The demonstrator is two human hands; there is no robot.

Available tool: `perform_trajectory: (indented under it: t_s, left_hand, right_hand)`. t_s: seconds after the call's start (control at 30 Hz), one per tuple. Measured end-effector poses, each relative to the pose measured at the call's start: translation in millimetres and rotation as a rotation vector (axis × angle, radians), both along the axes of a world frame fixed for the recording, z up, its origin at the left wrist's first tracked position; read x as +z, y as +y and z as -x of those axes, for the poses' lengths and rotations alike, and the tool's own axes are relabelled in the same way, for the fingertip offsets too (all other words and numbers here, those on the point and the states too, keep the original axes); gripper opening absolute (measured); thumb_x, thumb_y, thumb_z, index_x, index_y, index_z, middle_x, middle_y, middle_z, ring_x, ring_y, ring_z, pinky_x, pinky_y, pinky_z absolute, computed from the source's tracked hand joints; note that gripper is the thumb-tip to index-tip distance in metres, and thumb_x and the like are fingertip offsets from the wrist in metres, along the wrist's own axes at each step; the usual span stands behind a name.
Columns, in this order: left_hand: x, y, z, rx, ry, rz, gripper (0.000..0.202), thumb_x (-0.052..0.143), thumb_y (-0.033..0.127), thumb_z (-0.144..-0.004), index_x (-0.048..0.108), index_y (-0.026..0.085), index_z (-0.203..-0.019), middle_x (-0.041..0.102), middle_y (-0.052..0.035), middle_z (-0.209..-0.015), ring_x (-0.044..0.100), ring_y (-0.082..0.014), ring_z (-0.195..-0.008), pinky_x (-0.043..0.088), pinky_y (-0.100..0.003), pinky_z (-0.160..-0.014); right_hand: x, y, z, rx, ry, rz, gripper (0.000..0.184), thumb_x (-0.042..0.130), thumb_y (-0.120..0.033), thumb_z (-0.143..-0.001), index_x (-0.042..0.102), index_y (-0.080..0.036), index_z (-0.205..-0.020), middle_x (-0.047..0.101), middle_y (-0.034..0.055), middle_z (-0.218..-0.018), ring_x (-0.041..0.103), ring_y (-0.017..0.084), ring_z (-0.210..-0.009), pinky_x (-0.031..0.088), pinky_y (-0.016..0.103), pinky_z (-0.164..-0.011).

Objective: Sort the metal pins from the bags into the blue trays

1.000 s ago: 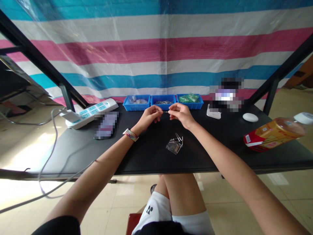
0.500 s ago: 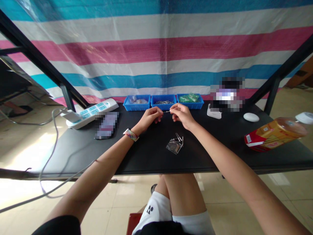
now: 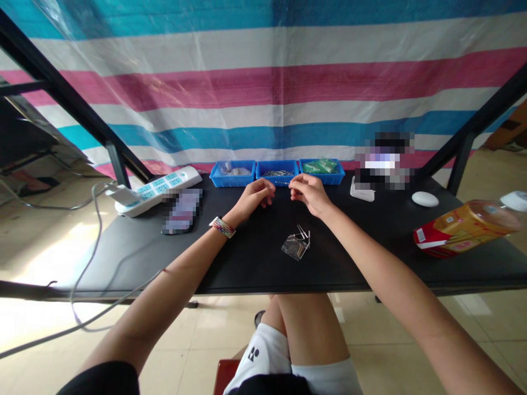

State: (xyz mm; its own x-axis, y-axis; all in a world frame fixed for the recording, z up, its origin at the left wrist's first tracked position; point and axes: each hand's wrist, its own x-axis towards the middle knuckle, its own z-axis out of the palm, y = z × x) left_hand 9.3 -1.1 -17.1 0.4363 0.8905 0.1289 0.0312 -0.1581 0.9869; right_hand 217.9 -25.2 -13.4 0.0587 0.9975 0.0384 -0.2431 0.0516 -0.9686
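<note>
My right hand [image 3: 309, 195] is closed, thumb and fingertips pinching a thin metal pin [image 3: 282, 182] that points left. My left hand [image 3: 256, 198] faces it, fingers curled and pressed together close to the pin's far end; what it holds, if anything, is too small to make out. Just behind both hands stands the middle blue bin [image 3: 277, 164] with loose metal pins in it. Nearer to me, a small clear plastic bag [image 3: 293, 248] with tiny parts lies on the black table [image 3: 247, 263], several metal pins [image 3: 303, 232] beside it.
Left of the middle bin is a blue bin with clear bags [image 3: 233, 180]; right of it, one with green packets [image 3: 321, 167]. A power strip [image 3: 164, 188] and phone [image 3: 182, 211] lie left. A white case [image 3: 362, 192], white oval object [image 3: 425, 199] and drink bottle [image 3: 457, 227] are right.
The gap between my hands has widened slightly, and the pin now sits a little higher, near the middle bin's front. The view has shifted slightly; the bag and loose pins stay put.
</note>
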Motion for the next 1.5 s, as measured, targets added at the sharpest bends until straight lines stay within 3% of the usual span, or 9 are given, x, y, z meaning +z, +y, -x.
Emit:
perform_trajectory:
  t_s: [0.13,0.27,0.5,0.6,0.8,1.0,1.2,1.37,1.5]
  left_hand:
    - [1.1,0.6,0.5,0.016,-0.006,0.016,0.025,0.071,0.038,-0.083,0.064,0.017,-0.095,0.066,-0.0012,-0.081,0.064,-0.0108,-0.062,0.045,-0.019,-0.051]
    - [1.3,0.9,0.3,0.014,0.003,0.020,0.025,0.070,0.036,-0.083,0.064,0.016,-0.096,0.066,-0.0012,-0.081,0.064,-0.0108,-0.062,0.045,-0.020,-0.052]
    - [-1.0,0.4,-0.6,-0.015,0.036,0.011,0.023,0.071,0.036,-0.083,0.065,0.016,-0.094,0.064,-0.0008,-0.078,0.064,-0.0113,-0.061,0.044,-0.020,-0.052]
    - [-1.4,0.4,-0.1,-0.024,0.048,0.002,0.023,0.070,0.035,-0.083,0.066,0.016,-0.094,0.064,-0.0012,-0.078,0.064,-0.0116,-0.062,0.044,-0.020,-0.052]
    - [-0.8,0.6,-0.4,-0.036,0.049,0.008,0.023,0.072,0.036,-0.082,0.066,0.016,-0.092,0.064,-0.0015,-0.077,0.064,-0.0120,-0.061,0.044,-0.021,-0.051]
    - [-0.9,0.9,-0.8,-0.034,0.058,0.005,0.023,0.072,0.036,-0.083,0.067,0.016,-0.092,0.064,-0.0015,-0.077,0.064,-0.0119,-0.061,0.045,-0.021,-0.052]
    - [2.2,-0.6,-0.3,-0.045,0.071,-0.003,0.024,0.072,0.038,-0.084,0.068,0.016,-0.092,0.065,-0.0022,-0.077,0.064,-0.0126,-0.062,0.045,-0.021,-0.052]
    - [1.2,1.8,-0.6,-0.083,0.129,-0.008,0.034,0.067,0.049,-0.089,0.071,0.016,-0.087,0.067,-0.0046,-0.074,0.064,-0.0138,-0.061,0.045,-0.022,-0.052]
    - [-0.8,4.0,0.1,-0.104,0.151,-0.019,0.041,0.067,0.056,-0.090,0.068,0.016,-0.078,0.064,-0.0043,-0.066,0.062,-0.0140,-0.059,0.045,-0.023,-0.054]
  right_hand:
    - [2.0,9.7,-1.4,-0.069,0.009,0.024,0.027,0.086,-0.028,-0.078,0.072,-0.020,-0.100,0.079,0.0028,-0.094,0.067,0.010,-0.060,0.062,0.024,-0.058]
    - [0.8,11.1,-12.1,-0.055,-0.184,0.017,0.024,0.084,-0.036,-0.083,0.075,-0.018,-0.096,0.072,0.0004,-0.074,0.055,0.007,-0.047,0.046,0.019,-0.042]
    - [26.4,-12.6,-42.1,0.712,-0.735,0.112,0.035,0.095,-0.042,-0.064,0.074,-0.015,-0.071,0.063,-0.0011,-0.057,0.044,0.006,-0.043,0.028,0.019,-0.041]
    - [38.3,-24.2,-46.2,0.821,-0.886,0.177,0.041,0.095,-0.051,-0.063,0.075,-0.016,-0.069,0.059,-0.0020,-0.052,0.042,0.007,-0.044,0.025,0.021,-0.043]
    - [46.8,-29.8,-34.2,0.842,-1.209,0.198,0.035,0.099,-0.043,-0.056,0.077,-0.018,-0.067,0.065,0.0006,-0.060,0.057,0.014,-0.058,0.037,0.025,-0.053]
    - [46.5,-30.4,-25.9,0.724,-1.262,0.142,0.017,0.090,-0.028,-0.063,0.078,-0.019,-0.070,0.073,0.0027,-0.069,0.063,0.018,-0.066,0.042,0.027,-0.059]
    - [35.0,-24.0,-30.3,0.604,-1.089,-0.009,0.003,0.076,-0.019,-0.071,0.074,-0.018,-0.073,0.073,0.0019,-0.073,0.063,0.016,-0.066,0.043,0.025,-0.058]
    - [20.2,-15.4,-25.0,0.470,-0.723,-0.110,0.011,0.075,-0.026,-0.076,0.069,-0.018,-0.081,0.073,0.0023,-0.076,0.057,0.012,-0.052,0.042,0.024,-0.049]
    - [13.4,-12.9,-16.7,0.320,-0.666,-0.231,0.019,0.077,-0.034,-0.079,0.071,-0.018,-0.087,0.073,0.0030,-0.084,0.059,0.012,-0.055,0.044,0.025,-0.051]
